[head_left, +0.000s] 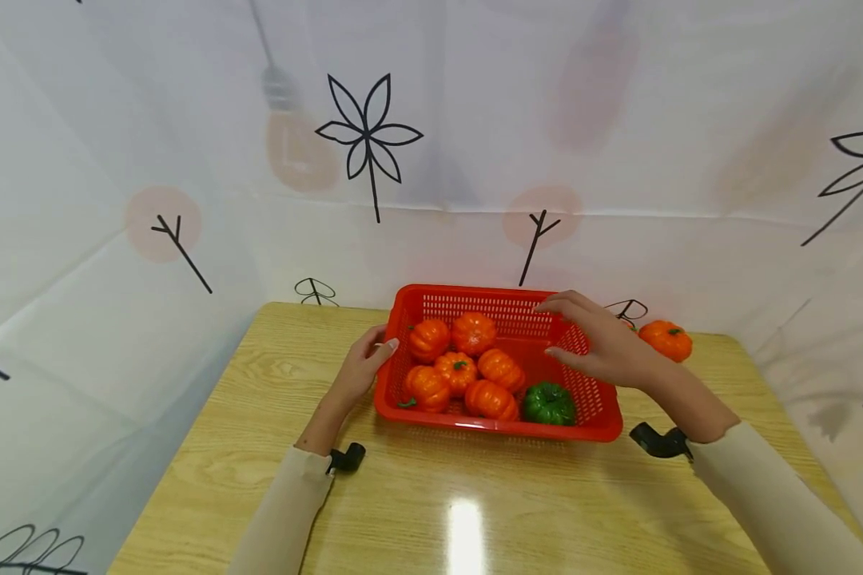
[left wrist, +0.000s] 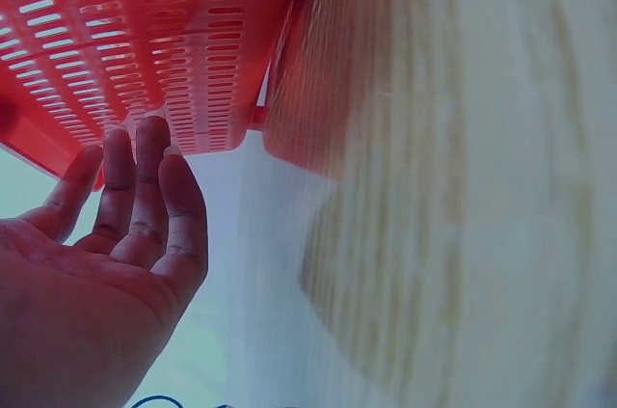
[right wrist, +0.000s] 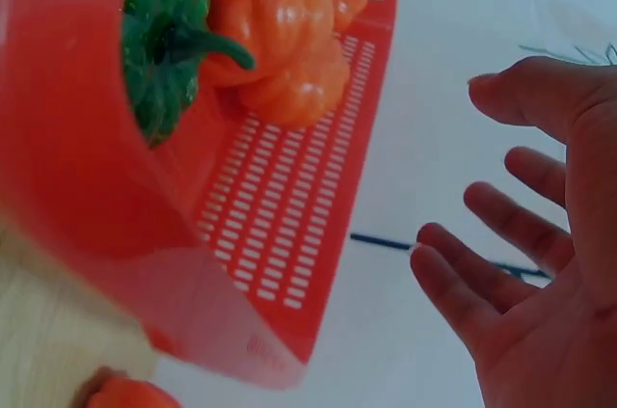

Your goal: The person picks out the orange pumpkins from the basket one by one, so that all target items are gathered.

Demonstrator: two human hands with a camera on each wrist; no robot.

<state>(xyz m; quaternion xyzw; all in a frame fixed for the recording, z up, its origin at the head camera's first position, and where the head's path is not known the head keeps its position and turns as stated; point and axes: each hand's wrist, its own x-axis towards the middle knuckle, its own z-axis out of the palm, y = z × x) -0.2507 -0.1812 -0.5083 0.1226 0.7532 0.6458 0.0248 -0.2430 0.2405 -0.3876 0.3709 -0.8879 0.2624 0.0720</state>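
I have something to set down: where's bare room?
On the table, between the red basket, left sleeve and right sleeve; also between the left sleeve and the table's left edge. Inside the basket, behind the green vegetable, near the right grip. Crowded: the basket's left side, full of orange pumpkins. Another pumpkin takes the table's right rear.

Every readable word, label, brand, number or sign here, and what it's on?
Readable text: none in any view.
Red perforated plastic basket: faint marking near a corner, right wrist view; too small and blurred to read.
White printed backdrop: black line-drawn plants, not text; pale orange light-bulb drawing has an L-like shape, perhaps filament, not clearly a letter.
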